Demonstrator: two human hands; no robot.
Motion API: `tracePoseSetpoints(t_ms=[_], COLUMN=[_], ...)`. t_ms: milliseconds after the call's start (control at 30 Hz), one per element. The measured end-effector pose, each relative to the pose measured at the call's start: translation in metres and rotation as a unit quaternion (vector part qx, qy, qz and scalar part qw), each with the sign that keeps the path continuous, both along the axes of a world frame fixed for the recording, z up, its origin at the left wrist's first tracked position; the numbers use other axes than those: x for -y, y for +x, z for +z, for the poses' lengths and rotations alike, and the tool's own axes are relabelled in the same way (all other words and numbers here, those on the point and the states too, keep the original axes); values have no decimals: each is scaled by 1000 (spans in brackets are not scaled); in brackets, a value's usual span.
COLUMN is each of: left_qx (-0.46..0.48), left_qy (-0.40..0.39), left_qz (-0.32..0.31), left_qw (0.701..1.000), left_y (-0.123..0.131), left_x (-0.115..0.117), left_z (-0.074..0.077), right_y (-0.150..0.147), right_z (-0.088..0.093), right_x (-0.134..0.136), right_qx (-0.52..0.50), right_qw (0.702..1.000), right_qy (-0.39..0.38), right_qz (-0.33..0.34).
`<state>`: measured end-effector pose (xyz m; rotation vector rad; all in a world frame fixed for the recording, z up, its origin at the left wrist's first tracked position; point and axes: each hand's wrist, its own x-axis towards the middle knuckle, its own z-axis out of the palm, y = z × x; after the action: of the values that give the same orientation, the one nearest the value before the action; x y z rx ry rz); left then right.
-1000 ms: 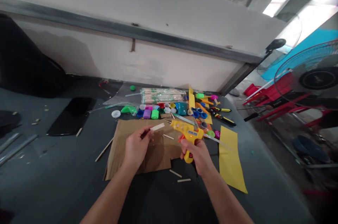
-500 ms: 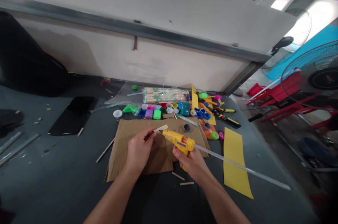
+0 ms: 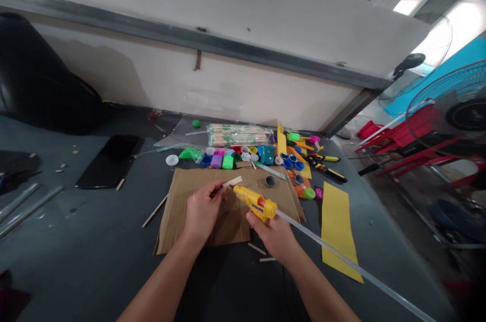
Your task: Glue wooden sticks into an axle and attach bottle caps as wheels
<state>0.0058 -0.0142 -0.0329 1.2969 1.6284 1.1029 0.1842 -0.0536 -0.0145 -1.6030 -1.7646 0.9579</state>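
We have a small bundle of wooden sticks raised over the cardboard, its near end pinched between the thumb and fingers of our left hand, which is nearly closed. Our right hand is wrapped around the grip of the yellow glue gun, its nozzle end aimed at the sticks; we cannot tell whether the tip touches them. For a neat bead, we would do best to hold the sticks steady, squeeze the trigger lightly and leave our left fingertips clear of the hot end. The long glue stick trails from the gun's rear across the yellow sheet, so any turn of the wrist should be gentle. Beyond the cardboard, colourful bottle caps and a bagged pack of sticks lie on the dark surface, near the wall.
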Motion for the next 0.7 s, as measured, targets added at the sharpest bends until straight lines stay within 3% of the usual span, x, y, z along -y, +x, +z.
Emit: tracePoseSetpoints(t_ms=[700], left_qx=[-32], left_qy=[-8], left_qz=[20], left_qw=[999], left_y=[-4], left_x=[-1], left_z=[0], right_y=[4], right_z=[5], right_x=[-4], right_qx=[16], right_qw=[999], right_qy=[8], right_qz=[-40])
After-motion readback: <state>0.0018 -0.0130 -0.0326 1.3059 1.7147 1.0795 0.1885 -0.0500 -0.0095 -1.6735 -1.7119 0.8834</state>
